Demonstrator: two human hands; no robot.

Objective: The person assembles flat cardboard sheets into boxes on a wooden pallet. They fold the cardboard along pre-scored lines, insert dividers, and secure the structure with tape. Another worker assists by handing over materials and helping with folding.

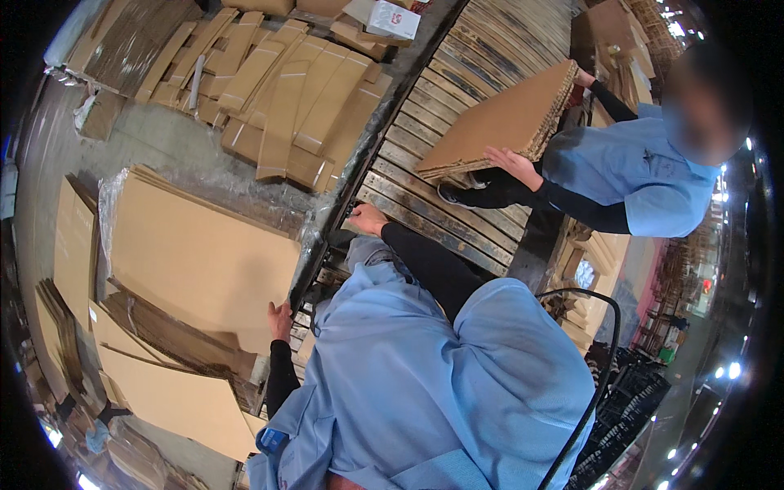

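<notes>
Head view — left fingers point(277, 313) parted beside cardboard point(204, 261); right fingers point(360, 214) curled — hold unclear.

We see a stack of large, flat brown cardboard sheets point(204, 253) lying left of the frame's centre, its broad top face plain and its layered edges showing at the upper left. Beside its right end, our dark rail point(333, 226) slants toward the top centre.

Below the left hand point(279, 322) and right hand point(369, 220), a light-blue cloth shirt point(400, 359) is running out of view, apparently hiding a brown slatted wooden surface point(420, 200).
</notes>
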